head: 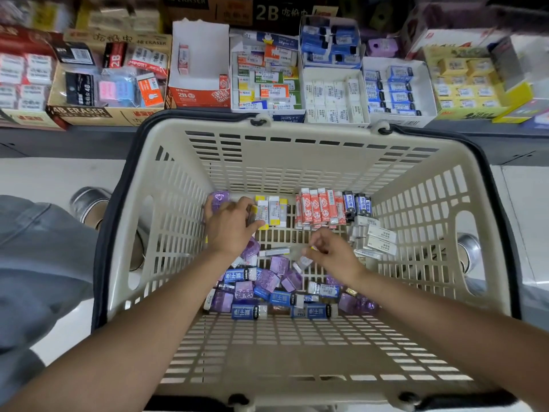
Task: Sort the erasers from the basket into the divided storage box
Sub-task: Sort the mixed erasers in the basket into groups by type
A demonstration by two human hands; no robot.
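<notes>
**Both hands in the basket, gathering yellow-and-white erasers**

The beige basket (297, 162) fills the view, standing in front of a shelf whose divided storage boxes (329, 93) hold erasers by kind. On the basket floor lie grouped rows: red-and-white erasers (319, 208), white ones (377, 237), and a loose heap of blue and purple erasers (276, 288) nearer the person. The left hand (230, 226) curls around a few yellow-and-white erasers (271, 211) at the far left. The right hand (331, 251) pinches one small eraser (304, 260) between its fingertips. A sensible way to proceed, I judge: collect one kind at a time, square the stack in the left hand, then carry it to the matching compartment instead of mixing kinds.
</notes>
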